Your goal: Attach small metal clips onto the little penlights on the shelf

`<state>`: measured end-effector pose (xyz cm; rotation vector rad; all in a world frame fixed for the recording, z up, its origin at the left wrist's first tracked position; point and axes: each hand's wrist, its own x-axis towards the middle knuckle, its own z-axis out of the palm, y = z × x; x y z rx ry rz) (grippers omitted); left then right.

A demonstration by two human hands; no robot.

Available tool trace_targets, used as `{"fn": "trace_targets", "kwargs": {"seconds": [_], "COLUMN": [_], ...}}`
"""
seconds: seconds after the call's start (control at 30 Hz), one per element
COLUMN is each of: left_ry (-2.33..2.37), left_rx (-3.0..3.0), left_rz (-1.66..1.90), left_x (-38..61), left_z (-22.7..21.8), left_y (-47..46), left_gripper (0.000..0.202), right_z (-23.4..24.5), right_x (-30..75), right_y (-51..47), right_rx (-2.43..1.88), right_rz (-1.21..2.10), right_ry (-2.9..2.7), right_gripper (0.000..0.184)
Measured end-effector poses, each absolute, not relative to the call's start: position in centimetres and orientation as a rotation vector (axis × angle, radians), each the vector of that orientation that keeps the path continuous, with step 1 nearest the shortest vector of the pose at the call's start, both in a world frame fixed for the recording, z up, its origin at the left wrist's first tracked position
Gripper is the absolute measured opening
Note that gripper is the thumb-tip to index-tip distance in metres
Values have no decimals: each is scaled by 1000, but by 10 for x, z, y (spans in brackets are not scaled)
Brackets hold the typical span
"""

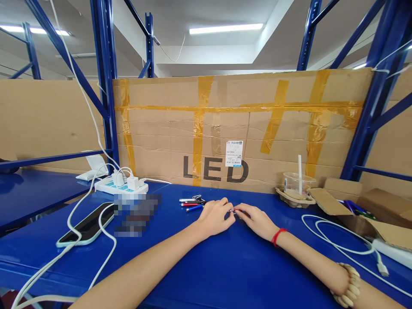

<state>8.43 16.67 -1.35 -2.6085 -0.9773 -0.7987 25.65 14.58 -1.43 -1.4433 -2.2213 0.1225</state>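
Note:
Both hands meet above the blue tabletop, fingertips almost touching. My left hand (215, 216) pinches the silver end of a small red and silver piece (232, 210); its exact kind is too small to tell. My right hand (258, 220), with a red cord on its wrist, pinches the red side of the same piece between thumb and fingers. The fingers hide most of it. Just left of my left hand lie several slim pen-like metal tubes (189, 204) in silver, black, red and blue, some partly behind that hand. A metal clip shows at their far end.
A phone (86, 225), a white power strip (120, 187) with chargers, and loose white cables lie left. To the right are a plastic cup (294, 185) in a cardboard holder, an open cardboard box (341, 206) and a coiled cable (337, 246). Cardboard (161, 137) walls the back.

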Motion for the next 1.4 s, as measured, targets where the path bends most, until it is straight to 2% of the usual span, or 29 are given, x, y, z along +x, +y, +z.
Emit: {"fn": "trace_targets", "kwargs": {"seconds": [0.17, 0.3, 0.9, 1.2, 1.4], "left_ry": [-921, -896, -890, -893, -862], "left_rx": [-2666, -2680, -2720, -2704, -2691], "left_rz": [-794, -795, -844, -900, -930], "left_x": [83, 83, 83, 82, 82], "left_z": [-12, -11, -11, -12, -13], "left_y": [166, 166, 165, 165, 166], "left_gripper": [23, 23, 20, 21, 20], "right_z": [-21, -24, -21, -19, -14], "right_x": [259, 259, 257, 252, 254], "right_y": [153, 157, 154, 147, 141], "right_rx": [-1315, -1171, -1148, -1227, -1219], "right_rz": [513, 774, 855, 648, 100], "right_ry": [-2057, -1932, -1924, -2079, -2313], "right_gripper": [34, 43, 49, 42, 30]}}
